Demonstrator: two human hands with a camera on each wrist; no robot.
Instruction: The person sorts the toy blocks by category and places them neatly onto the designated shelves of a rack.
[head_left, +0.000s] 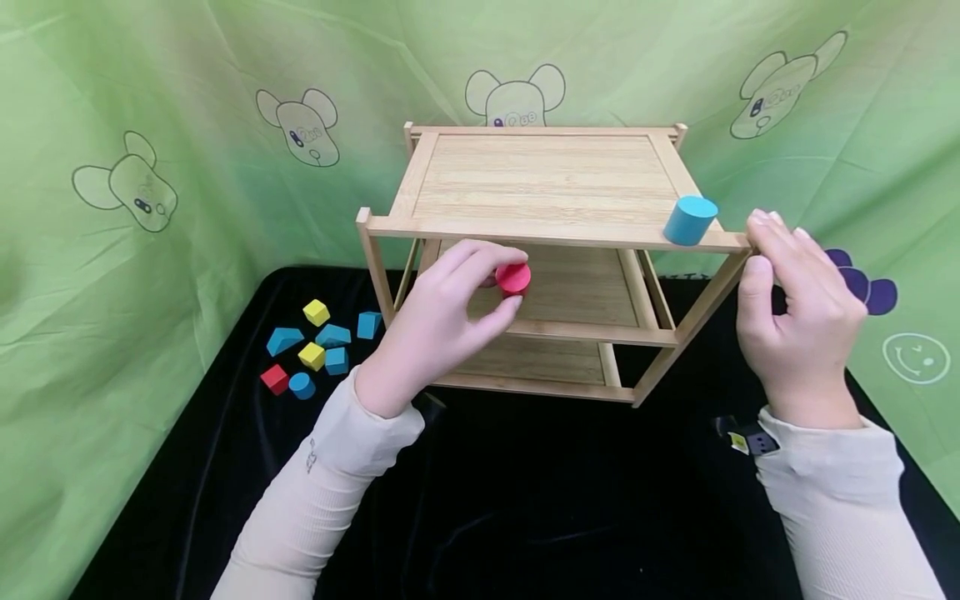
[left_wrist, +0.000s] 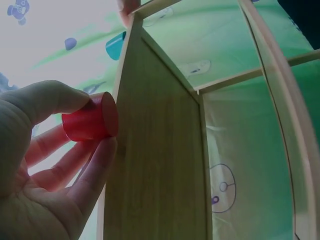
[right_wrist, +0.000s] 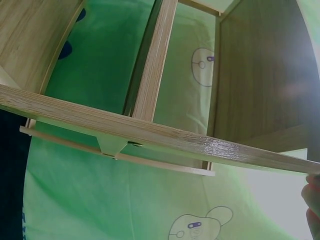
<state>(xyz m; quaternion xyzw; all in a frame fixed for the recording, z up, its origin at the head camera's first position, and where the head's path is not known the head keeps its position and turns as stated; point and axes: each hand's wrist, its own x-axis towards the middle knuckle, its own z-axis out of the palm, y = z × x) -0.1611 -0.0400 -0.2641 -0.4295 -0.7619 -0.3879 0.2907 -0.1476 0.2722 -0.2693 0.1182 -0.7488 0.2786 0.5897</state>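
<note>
My left hand [head_left: 442,312] pinches a red cylinder block [head_left: 513,280] between thumb and fingers, in front of the wooden shelf rack [head_left: 547,179] and just below its top board's front edge. The left wrist view shows that red block lying between thumb and fingertips. At the rack's front right corner, my right hand [head_left: 802,312] grips the frame with curled fingers and thumb. Only some fingertips [right_wrist: 313,197] of it show at the edge of the right wrist view. A blue cylinder block [head_left: 691,221] stands upright on the top board, near that corner.
On the black cloth [head_left: 525,500] left of the rack lie several loose blocks: yellow cubes [head_left: 317,312], blue pieces [head_left: 333,336], a red cube [head_left: 275,379] and a blue cylinder [head_left: 302,385]. The rack has lower shelves [head_left: 570,287]. Green curtain [head_left: 202,83] surrounds everything.
</note>
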